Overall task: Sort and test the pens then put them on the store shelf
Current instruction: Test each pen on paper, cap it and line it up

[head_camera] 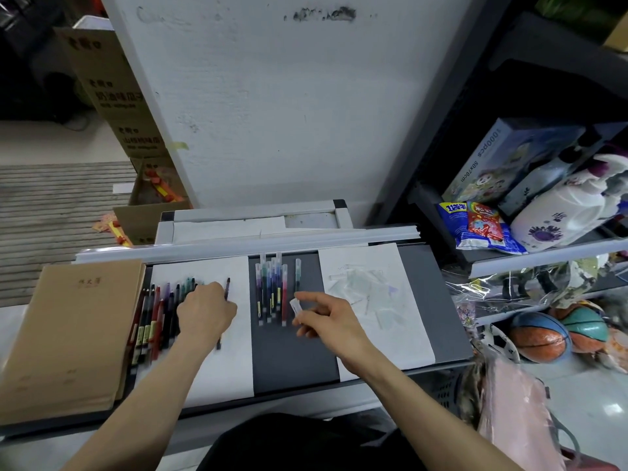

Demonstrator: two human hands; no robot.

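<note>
Here, head view, read L to R across the grey bench [292,362].
(a) Stack of brown notebooks [68,334] at the L edge.
(b) L paper sheet [221,375] carrying a fan of loose pens [156,317] w/ red, black and purple barrels, packed side by side.
(c) My left hand [205,311], knuckles up, fingers curled round a dark pen [227,287] lying lengthwise on the sheet just R of the fan. Both ends of the pen stick out past the hand; img is blurred there.
(d) Row of capped pens [270,294] w/ clear caps, parallel, on the bare bench strip between the two sheets. A single pen [297,271] lies just R of the row, apart from it.
(e) My right hand [331,322] hovers near that row, fingertips pinching a small whitish piece [295,305], forefinger out straight. I cannot tell what the piece is.
(f) R paper sheet [407,334] under a scatter of clear wrappers [367,290].
(g) Store shelf [543,256] at far R, w/ a puzzle box [492,158] on it.
</note>
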